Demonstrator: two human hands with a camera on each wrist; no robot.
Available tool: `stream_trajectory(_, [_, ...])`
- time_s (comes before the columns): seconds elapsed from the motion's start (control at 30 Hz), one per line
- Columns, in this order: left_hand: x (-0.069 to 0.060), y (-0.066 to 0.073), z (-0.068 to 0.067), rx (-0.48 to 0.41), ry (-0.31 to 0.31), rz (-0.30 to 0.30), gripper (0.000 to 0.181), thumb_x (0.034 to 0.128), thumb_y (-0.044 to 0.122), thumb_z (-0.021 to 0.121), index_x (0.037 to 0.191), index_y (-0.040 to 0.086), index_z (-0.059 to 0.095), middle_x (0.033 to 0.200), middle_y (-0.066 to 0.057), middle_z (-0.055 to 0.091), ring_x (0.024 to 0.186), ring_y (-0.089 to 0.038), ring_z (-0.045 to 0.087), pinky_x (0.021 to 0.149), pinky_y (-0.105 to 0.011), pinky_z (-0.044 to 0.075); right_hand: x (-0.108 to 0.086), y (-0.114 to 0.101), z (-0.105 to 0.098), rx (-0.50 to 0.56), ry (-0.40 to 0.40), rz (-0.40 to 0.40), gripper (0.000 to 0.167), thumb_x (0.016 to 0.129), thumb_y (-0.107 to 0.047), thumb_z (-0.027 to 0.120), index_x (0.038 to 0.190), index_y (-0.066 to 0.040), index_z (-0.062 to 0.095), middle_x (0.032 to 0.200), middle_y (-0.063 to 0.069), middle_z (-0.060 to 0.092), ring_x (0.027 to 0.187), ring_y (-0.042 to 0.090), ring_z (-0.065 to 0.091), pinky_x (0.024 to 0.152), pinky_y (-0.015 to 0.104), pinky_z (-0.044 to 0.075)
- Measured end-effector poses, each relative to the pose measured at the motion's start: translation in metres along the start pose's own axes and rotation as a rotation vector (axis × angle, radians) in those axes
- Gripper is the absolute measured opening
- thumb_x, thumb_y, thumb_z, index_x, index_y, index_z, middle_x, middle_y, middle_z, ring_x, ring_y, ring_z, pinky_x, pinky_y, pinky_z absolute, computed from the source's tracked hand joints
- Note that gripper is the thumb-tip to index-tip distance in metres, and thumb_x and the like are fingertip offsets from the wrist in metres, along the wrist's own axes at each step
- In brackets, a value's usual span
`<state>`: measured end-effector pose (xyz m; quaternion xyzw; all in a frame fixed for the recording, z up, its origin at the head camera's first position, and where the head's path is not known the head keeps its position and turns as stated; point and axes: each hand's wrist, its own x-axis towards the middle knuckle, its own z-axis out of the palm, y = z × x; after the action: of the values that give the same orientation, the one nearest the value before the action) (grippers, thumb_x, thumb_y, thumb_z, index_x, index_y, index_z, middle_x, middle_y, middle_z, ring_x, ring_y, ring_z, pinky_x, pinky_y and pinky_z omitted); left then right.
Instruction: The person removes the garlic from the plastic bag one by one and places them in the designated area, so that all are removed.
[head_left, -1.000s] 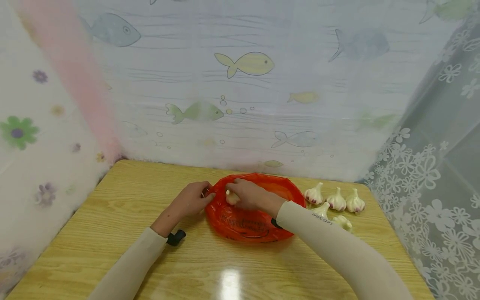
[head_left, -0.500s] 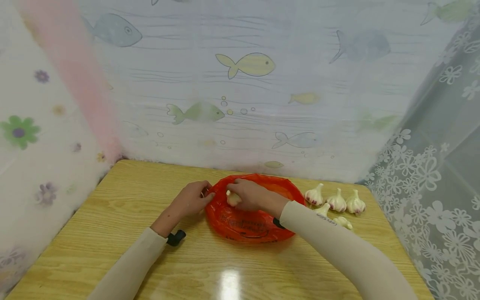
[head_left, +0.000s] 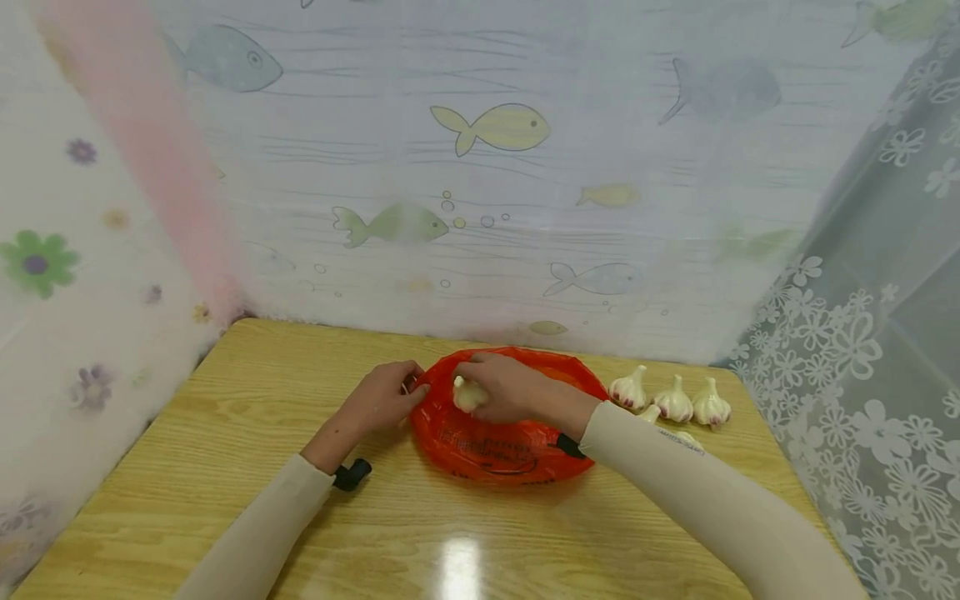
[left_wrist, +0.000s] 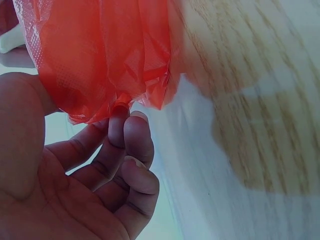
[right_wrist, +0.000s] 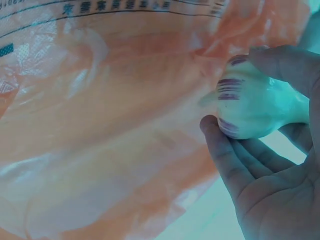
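A red plastic bag (head_left: 487, 454) lies opened out on the table, dark print on its near side. At its left rim, my left hand (head_left: 381, 398) pinches the edge, thumb on the inner side and fingers outside, as the left wrist view shows. Over the bag's mouth, my right hand (head_left: 504, 387) holds a garlic bulb (head_left: 468, 395) between thumb and fingers. The right wrist view shows that bulb (right_wrist: 255, 100) with purple streaks, its neck toward the palm. The inside of the bag is partly hidden by the right hand and forearm.
Several more garlic bulbs (head_left: 672, 402) stand on the table right of the bag, some partly covered by the right sleeve (head_left: 675, 475). The wooden table (head_left: 300, 533) meets a fish-printed curtain (head_left: 480, 250) behind. Floral sheets hang at both sides.
The right hand, with the garlic bulb, has shifted and turned slightly over the bag. Its forearm has swung a little to the right, covering more of the nearer bulbs. The left hand stays put.
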<state>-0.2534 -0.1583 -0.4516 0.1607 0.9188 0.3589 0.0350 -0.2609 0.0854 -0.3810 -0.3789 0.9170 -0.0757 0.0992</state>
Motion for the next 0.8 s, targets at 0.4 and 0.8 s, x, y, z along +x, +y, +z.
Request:
stream_trajectory(0.4, [0.001, -0.001, 0.001, 0.024, 0.007, -0.004, 0.017, 0.1038, 0.021, 0.066, 0.112, 0.006, 0.070, 0.090, -0.002, 0.067, 0.070, -0.017, 0.057, 0.060, -0.031, 0.051, -0.029, 0.005, -0.015, 0.119, 0.117, -0.012, 0.051, 0.091, -0.022, 0.083, 0.138, -0.017, 0.065, 0.131, 0.003, 0.062, 0.109, 0.019, 0.058, 0.088, 0.034, 0.054])
stream_trajectory(0.8, [0.000, -0.001, 0.002, 0.028, 0.009, -0.007, 0.017, 0.1041, 0.022, 0.066, 0.112, 0.008, 0.070, 0.090, -0.001, 0.066, 0.072, -0.017, 0.057, 0.062, -0.032, 0.051, -0.054, 0.012, -0.023, 0.191, 0.286, -0.053, 0.045, 0.088, -0.021, 0.085, 0.130, -0.017, 0.069, 0.127, -0.002, 0.062, 0.110, 0.017, 0.057, 0.090, 0.036, 0.054])
